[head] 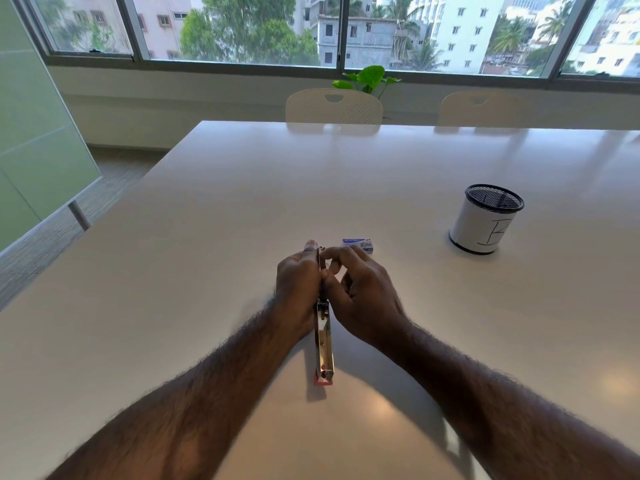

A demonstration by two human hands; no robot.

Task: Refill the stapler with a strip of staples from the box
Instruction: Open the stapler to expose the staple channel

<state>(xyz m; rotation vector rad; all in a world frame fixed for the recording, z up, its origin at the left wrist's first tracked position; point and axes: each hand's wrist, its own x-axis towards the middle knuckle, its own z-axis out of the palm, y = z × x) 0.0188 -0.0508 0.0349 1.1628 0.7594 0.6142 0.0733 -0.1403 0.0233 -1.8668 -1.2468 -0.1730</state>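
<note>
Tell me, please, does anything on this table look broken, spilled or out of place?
Nothing stands out. The stapler is swung open between the left hand and the right hand, which suits a refill. The staple box lies flat just beyond the hands, and the pen cup stands upright.

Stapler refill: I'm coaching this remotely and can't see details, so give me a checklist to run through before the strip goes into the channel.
1. Red-ended metal stapler swung open, its channel facing up: ok.
2. Left hand steadying the stapler: ok.
3. Right hand at the channel's far end: ok.
4. Staple strip pinched in the right fingers: cannot tell.
5. Small blue-and-white staple box close by on the white table: ok.
6. Channel clear of old staples: cannot tell.
</note>
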